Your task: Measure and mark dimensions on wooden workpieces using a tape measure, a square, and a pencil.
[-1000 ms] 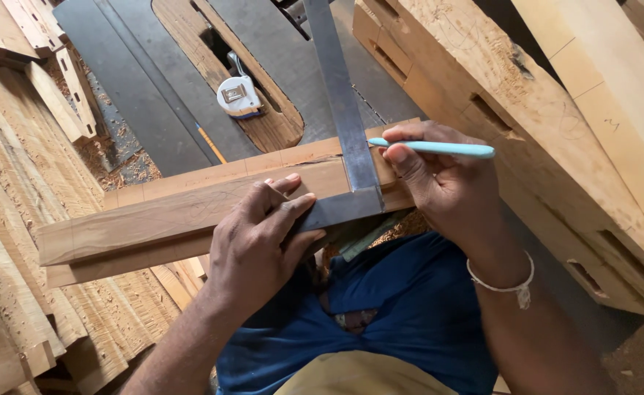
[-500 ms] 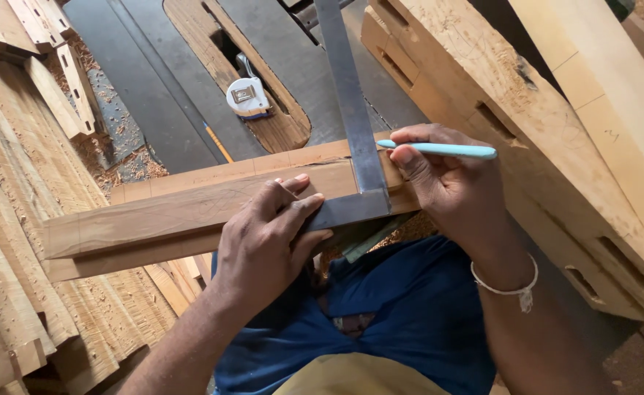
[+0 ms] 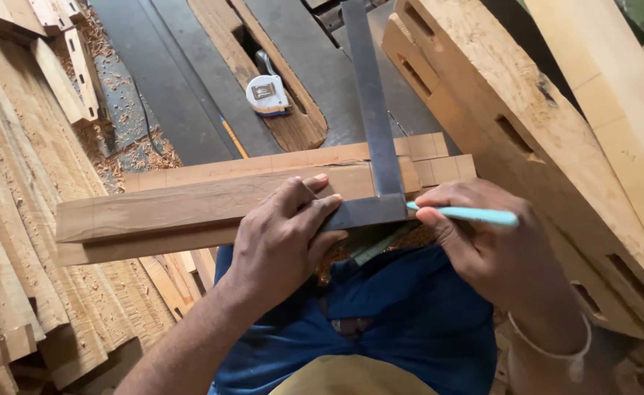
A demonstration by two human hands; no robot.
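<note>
Firmly, my left hand [image 3: 282, 238] flattens the grey steel square [image 3: 375, 132] on the long brown planks' [image 3: 212, 201] near edge while my right hand [image 3: 483, 245], fingers closed on the pale blue pen [image 3: 468, 214], should hug its blade.

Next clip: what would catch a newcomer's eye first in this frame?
A dark metal square lies across two wooden planks at centre. The left hand presses its short arm flat, while the right hand holds a pale blue pen with its tip at the blade's edge. Behind, a tape measure sits on a grey machine table.
</note>
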